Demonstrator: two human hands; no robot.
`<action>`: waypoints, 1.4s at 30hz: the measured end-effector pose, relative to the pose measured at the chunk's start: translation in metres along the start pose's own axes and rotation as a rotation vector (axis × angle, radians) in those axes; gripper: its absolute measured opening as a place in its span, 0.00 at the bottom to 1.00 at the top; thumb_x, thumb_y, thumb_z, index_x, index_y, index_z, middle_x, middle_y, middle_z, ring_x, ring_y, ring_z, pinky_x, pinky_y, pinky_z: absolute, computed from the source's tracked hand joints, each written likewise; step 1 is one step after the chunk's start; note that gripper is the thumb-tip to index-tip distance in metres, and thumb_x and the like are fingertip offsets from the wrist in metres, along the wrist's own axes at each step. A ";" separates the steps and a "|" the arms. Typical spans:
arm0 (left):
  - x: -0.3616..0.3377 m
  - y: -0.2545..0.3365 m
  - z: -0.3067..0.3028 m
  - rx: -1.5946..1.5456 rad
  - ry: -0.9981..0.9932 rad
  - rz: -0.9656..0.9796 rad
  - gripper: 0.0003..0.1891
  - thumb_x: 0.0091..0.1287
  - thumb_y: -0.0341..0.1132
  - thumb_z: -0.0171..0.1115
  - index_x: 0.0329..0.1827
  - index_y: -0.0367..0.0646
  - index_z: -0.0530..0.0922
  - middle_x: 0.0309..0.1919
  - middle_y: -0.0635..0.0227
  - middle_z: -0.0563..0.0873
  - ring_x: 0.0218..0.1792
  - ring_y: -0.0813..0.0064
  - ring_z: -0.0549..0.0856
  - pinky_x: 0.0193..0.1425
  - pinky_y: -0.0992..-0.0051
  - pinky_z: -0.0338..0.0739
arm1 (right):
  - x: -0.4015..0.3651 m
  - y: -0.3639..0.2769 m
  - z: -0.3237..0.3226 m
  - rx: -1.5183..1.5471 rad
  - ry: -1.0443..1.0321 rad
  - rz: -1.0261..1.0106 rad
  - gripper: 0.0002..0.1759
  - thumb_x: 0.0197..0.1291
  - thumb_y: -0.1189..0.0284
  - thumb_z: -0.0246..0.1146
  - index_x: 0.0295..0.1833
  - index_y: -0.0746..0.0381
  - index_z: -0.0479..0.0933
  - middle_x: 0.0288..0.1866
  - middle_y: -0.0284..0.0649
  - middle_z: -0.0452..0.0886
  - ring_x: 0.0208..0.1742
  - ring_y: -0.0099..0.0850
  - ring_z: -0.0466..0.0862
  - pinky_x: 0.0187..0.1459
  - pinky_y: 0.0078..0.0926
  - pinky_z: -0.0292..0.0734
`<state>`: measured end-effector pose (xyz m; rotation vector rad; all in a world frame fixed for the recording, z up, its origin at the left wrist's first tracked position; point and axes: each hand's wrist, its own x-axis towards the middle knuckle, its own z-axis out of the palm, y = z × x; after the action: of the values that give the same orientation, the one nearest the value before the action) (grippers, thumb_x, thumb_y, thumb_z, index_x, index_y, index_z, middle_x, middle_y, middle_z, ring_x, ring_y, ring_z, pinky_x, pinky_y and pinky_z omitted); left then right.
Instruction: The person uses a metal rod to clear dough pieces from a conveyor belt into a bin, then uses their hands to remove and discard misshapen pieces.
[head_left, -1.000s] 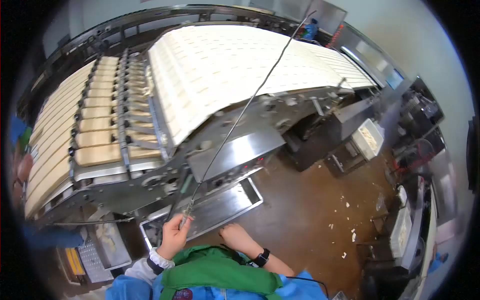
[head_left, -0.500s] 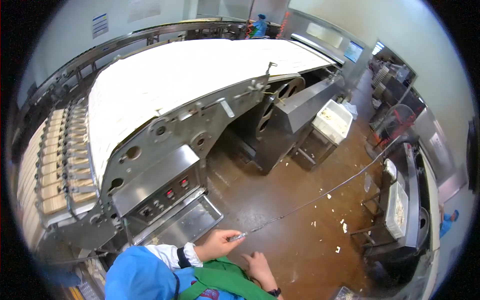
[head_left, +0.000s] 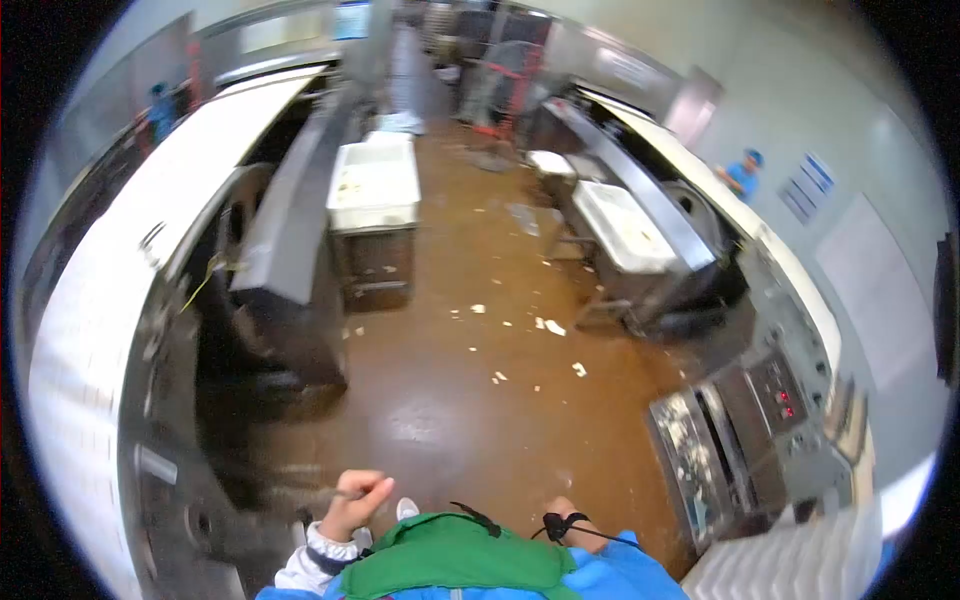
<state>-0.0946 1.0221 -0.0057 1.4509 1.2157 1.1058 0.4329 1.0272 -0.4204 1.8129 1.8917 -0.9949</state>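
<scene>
My left hand (head_left: 355,500) is closed in a fist low in the view, thumb on top, just above my green apron (head_left: 450,555). A faint thin streak runs left from the fist, which looks like the thin metal rod (head_left: 300,491); it is blurred. Of my right hand (head_left: 562,512) only the wrist with a black watch shows at the apron's edge, and the fingers are hidden. Both hands hang over the brown wet floor (head_left: 440,400), touching no machine.
A long conveyor with a white sheet (head_left: 70,330) runs along the left. White tubs on stands (head_left: 375,180) (head_left: 620,225) flank the aisle. A steel control panel (head_left: 780,385) is at the right. White scraps (head_left: 545,325) litter the floor. Blue-clad people stand far off (head_left: 745,170) (head_left: 160,110).
My view has swung right, from the conveyor to the aisle between machines. My left hand lowered the rod from pointing up over the belt to low near my body.
</scene>
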 end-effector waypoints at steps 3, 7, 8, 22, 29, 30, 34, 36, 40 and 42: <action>0.073 -0.022 -0.010 -0.013 -0.144 -0.031 0.23 0.72 0.33 0.63 0.17 0.37 0.67 0.13 0.73 0.67 0.19 0.82 0.64 0.24 0.73 0.57 | -0.056 0.007 -0.025 0.041 -0.059 0.276 0.19 0.58 0.57 0.65 0.43 0.60 0.88 0.44 0.53 0.88 0.45 0.49 0.88 0.47 0.44 0.83; 0.182 -0.046 0.010 -0.156 -0.281 -0.089 0.27 0.77 0.41 0.58 0.16 0.37 0.70 0.13 0.72 0.71 0.17 0.81 0.67 0.23 0.74 0.58 | -0.051 0.023 -0.019 0.105 -0.168 0.357 0.18 0.56 0.57 0.66 0.42 0.60 0.89 0.42 0.53 0.88 0.43 0.48 0.88 0.46 0.43 0.83; 0.210 -0.050 0.020 -0.203 -0.232 -0.023 0.30 0.79 0.45 0.54 0.16 0.38 0.72 0.13 0.71 0.72 0.17 0.81 0.68 0.22 0.75 0.59 | -0.044 0.019 -0.024 0.150 -0.173 0.368 0.18 0.56 0.57 0.66 0.41 0.59 0.89 0.42 0.52 0.88 0.43 0.48 0.88 0.46 0.43 0.83; 0.567 -0.041 0.101 -0.413 0.337 -0.010 0.34 0.84 0.55 0.39 0.14 0.51 0.63 0.08 0.76 0.62 0.10 0.81 0.59 0.16 0.78 0.49 | 0.383 0.055 -0.333 -0.144 0.124 -0.114 0.17 0.57 0.62 0.61 0.43 0.62 0.87 0.41 0.53 0.87 0.44 0.50 0.87 0.47 0.46 0.83; 0.737 -0.090 0.068 -0.383 0.361 -0.023 0.32 0.84 0.54 0.39 0.16 0.50 0.63 0.08 0.76 0.62 0.12 0.82 0.61 0.18 0.79 0.51 | 0.489 -0.015 -0.534 0.657 0.555 0.093 0.16 0.58 0.63 0.59 0.40 0.62 0.86 0.40 0.56 0.87 0.43 0.52 0.87 0.49 0.45 0.81; 0.763 -0.095 0.062 -0.377 0.361 -0.040 0.32 0.84 0.54 0.40 0.16 0.50 0.63 0.09 0.76 0.62 0.12 0.83 0.61 0.18 0.80 0.52 | 0.512 -0.011 -0.540 0.506 0.526 0.067 0.17 0.59 0.62 0.58 0.39 0.62 0.87 0.39 0.56 0.87 0.42 0.52 0.87 0.48 0.46 0.81; 0.882 -0.160 0.023 -0.383 0.267 -0.020 0.27 0.84 0.51 0.44 0.22 0.49 0.65 0.12 0.76 0.64 0.13 0.84 0.62 0.19 0.81 0.53 | 0.576 0.030 -0.536 0.186 0.200 0.169 0.18 0.56 0.59 0.58 0.36 0.61 0.87 0.39 0.53 0.87 0.40 0.54 0.86 0.45 0.50 0.81; 0.946 -0.186 0.008 -0.432 0.339 -0.104 0.24 0.83 0.49 0.47 0.25 0.48 0.67 0.15 0.76 0.68 0.16 0.85 0.65 0.20 0.81 0.54 | 0.587 0.040 -0.558 0.045 0.064 -0.031 0.19 0.56 0.59 0.58 0.37 0.63 0.87 0.39 0.55 0.87 0.41 0.55 0.86 0.45 0.50 0.81; 1.069 -0.175 0.006 -0.245 0.182 -0.075 0.23 0.83 0.48 0.48 0.28 0.44 0.72 0.16 0.75 0.71 0.17 0.84 0.67 0.22 0.79 0.57 | 0.620 0.028 -0.636 0.264 0.138 0.333 0.19 0.57 0.60 0.58 0.37 0.63 0.87 0.40 0.55 0.87 0.43 0.55 0.87 0.47 0.49 0.82; 1.129 -0.152 0.009 -0.193 0.015 -0.119 0.25 0.83 0.47 0.48 0.24 0.43 0.73 0.16 0.74 0.71 0.18 0.82 0.67 0.24 0.77 0.59 | 0.655 0.022 -0.672 0.350 0.244 0.435 0.18 0.58 0.61 0.58 0.37 0.63 0.87 0.40 0.55 0.87 0.44 0.55 0.87 0.48 0.49 0.82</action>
<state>0.0131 2.1549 -0.0693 1.2110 1.1566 1.1211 0.5183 1.9613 -0.3957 2.5086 1.3985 -1.0250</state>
